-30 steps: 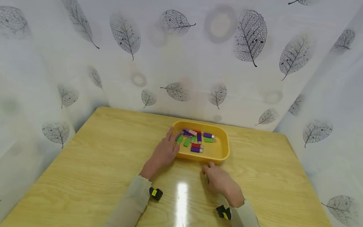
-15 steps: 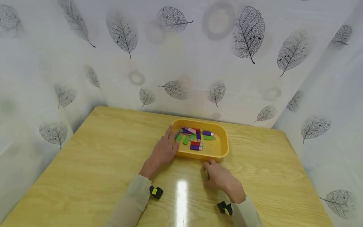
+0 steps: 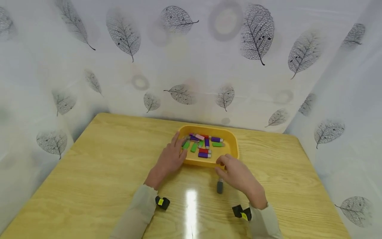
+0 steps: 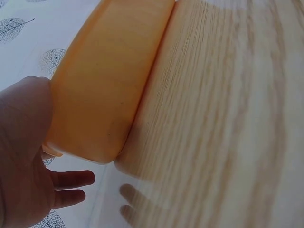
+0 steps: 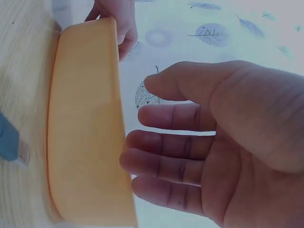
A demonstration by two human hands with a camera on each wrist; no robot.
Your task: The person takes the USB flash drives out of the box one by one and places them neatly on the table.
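Observation:
A yellow plastic tray (image 3: 235, 146) stands near the table's back edge, holding several USB flash drives in purple, green, red and pink. My left hand (image 3: 169, 157) grips its left end, the thumb at the rim; in the left wrist view two fingers stick out past the tray wall (image 4: 104, 80). Over the front right rim hovers my right hand (image 3: 238, 172), its fingers loosely bent with nothing between them. A dark grey USB flash drive (image 3: 220, 187) lies on the table just in front of the tray, below that hand; the right wrist view shows part of the same drive (image 5: 7, 142).
The light wood table (image 3: 119, 149) extends to both sides of the tray. Behind it hangs a pale curtain (image 3: 191, 66) with leaf prints, which also lines both sides. A black wrist mount (image 3: 162, 202) sits at each wrist.
My right hand has lifted and moved up to the tray's front rim, leaving the dark grey flash drive on the table, fully visible now. The left hand keeps its place on the tray.

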